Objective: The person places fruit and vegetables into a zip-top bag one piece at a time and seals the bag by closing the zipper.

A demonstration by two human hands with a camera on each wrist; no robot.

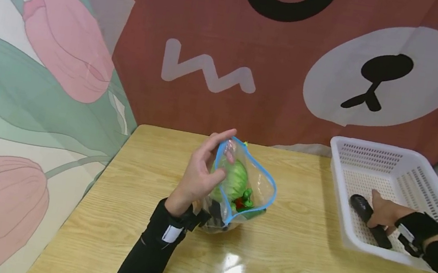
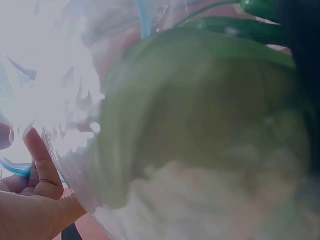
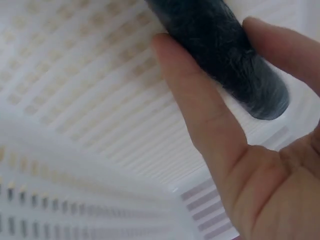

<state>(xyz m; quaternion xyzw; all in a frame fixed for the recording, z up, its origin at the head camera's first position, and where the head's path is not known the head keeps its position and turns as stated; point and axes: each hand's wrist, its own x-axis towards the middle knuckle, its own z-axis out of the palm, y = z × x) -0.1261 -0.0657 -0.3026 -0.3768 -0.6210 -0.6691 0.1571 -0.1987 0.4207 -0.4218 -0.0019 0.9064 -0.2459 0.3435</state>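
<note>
My left hand (image 1: 201, 167) holds the rim of a clear plastic bag (image 1: 260, 187) edged in blue, with thumb and fingers about its left side. Inside the bag sit a pale green cabbage (image 1: 235, 180), small green peppers (image 1: 247, 200) and something dark low down. The cabbage (image 2: 200, 115) fills much of the left wrist view behind the film. Over in the white basket (image 1: 338, 192), my right hand (image 1: 388, 213) grips a long dark eggplant (image 1: 361, 207). Thumb and finger lie on opposite sides of this eggplant (image 3: 215, 50), whose surface looks shiny and wrinkled.
The basket, with slotted walls and a perforated floor, stands at the right of the wooden table (image 1: 288, 269). Behind the table's far edge hangs a brown cloth (image 1: 206, 111) with a bear face. A flower-patterned cloth (image 1: 33, 127) covers the left side.
</note>
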